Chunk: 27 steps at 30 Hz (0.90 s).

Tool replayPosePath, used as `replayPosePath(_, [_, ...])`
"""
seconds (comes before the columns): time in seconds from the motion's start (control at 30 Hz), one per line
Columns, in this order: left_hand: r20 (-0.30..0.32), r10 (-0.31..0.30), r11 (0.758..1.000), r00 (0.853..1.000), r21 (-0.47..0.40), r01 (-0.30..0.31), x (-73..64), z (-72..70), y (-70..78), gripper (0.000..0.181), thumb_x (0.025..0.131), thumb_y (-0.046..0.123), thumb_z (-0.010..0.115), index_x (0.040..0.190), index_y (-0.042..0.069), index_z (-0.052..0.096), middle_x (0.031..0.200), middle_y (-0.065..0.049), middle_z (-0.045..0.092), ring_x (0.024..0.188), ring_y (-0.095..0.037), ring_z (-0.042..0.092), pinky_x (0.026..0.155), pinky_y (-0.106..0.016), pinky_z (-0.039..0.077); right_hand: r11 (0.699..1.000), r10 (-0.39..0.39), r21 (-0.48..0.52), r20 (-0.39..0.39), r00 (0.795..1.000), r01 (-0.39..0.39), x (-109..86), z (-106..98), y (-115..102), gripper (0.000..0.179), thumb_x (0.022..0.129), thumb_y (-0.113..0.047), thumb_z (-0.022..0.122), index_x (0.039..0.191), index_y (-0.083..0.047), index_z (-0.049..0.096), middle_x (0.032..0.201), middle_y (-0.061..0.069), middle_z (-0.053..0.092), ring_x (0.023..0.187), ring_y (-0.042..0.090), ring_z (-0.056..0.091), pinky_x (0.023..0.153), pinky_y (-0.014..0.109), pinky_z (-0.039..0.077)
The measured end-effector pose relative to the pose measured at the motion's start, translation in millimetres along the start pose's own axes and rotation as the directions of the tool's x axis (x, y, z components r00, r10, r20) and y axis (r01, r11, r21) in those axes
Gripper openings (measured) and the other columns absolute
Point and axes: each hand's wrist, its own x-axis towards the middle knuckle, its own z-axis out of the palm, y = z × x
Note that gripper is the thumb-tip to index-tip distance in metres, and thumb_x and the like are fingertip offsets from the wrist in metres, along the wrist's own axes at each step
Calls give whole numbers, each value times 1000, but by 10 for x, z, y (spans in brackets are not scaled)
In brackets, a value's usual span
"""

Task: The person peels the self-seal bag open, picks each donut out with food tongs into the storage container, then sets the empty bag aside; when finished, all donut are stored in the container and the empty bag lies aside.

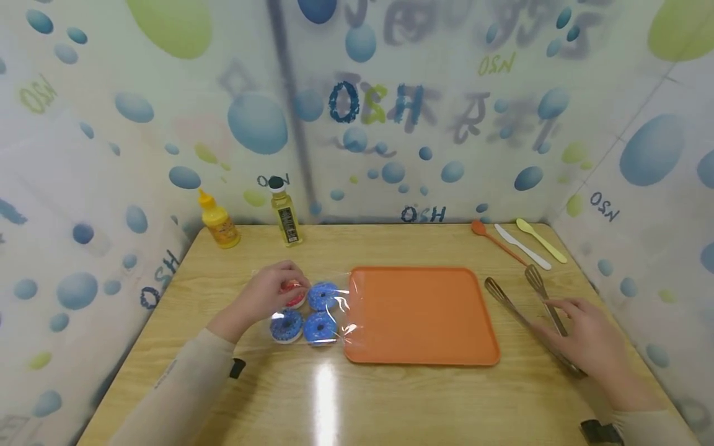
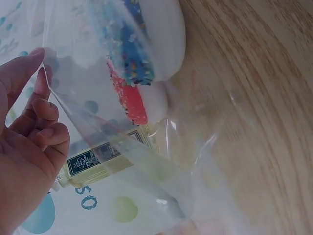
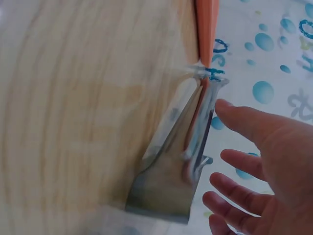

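Observation:
Three blue doughnuts and a pink one lie in a block on the table under clear plastic film; a blue doughnut [image 1: 320,328] is nearest the front. My left hand [image 1: 264,294] is above the pink doughnut [image 1: 294,293], partly hiding it. Thumb and index finger pinch an edge of the clear plastic film [image 2: 68,105], the other fingers curling loosely. On the right, my right hand [image 1: 594,341] hovers over metal tongs [image 1: 515,313], its fingers spread. In the right wrist view the tongs [image 3: 166,181] lie beside the fingers, not gripped.
An orange tray [image 1: 421,316] lies mid-table, the film overlapping its left edge. A yellow squeeze bottle [image 1: 219,223] and an oil bottle [image 1: 287,217] stand at the back left. An orange spoon [image 1: 496,240], white knife [image 1: 521,246] and yellow spoon [image 1: 541,240] lie at the back right.

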Motion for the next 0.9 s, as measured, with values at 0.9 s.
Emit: replayPosePath(0.9, [-4,44,999,999,0,-44,36,29,-10,7,94,15,77,100,17,80,103,5,69,96,-18,67,90,-44,58,988,122,53,285,951,-143,-6,-25,144,98,85,-60,78,139,16,48,99,23,70,86,33,68,67,48,55])
